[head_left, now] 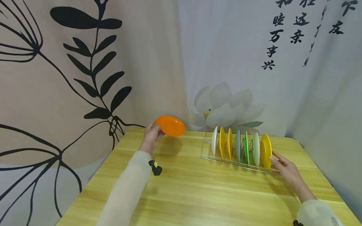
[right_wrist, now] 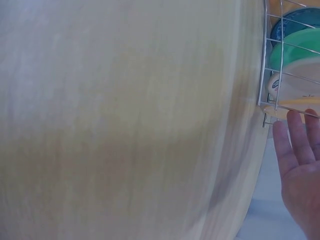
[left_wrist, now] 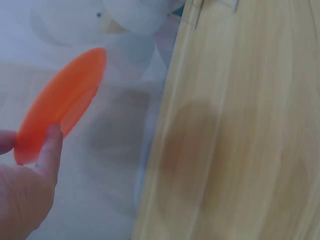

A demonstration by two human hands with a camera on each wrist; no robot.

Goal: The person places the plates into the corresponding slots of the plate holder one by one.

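Note:
My left hand [head_left: 151, 135] pinches an orange plate [head_left: 171, 126] by its left edge, thumb on one face and fingers on the other. The plate is held up in the air above the back left of the table, tilted, and its shadow falls on the wood. Over on the right, my right hand [head_left: 285, 169] is at the outer yellow plate [head_left: 266, 151], the last in a wire dish rack [head_left: 234, 162]. In the right wrist view its fingers [right_wrist: 300, 137] are fairly straight, fingertips right at the rack's end and the yellow rim.
Several plates stand upright in the rack: a white plate [head_left: 215, 141], yellow ones, a grey-blue plate [head_left: 238, 146], a green plate [head_left: 246, 147] and a pale green plate [head_left: 256, 149]. The wooden table [head_left: 181, 194] meets a printed curtain [head_left: 152, 78] at the back.

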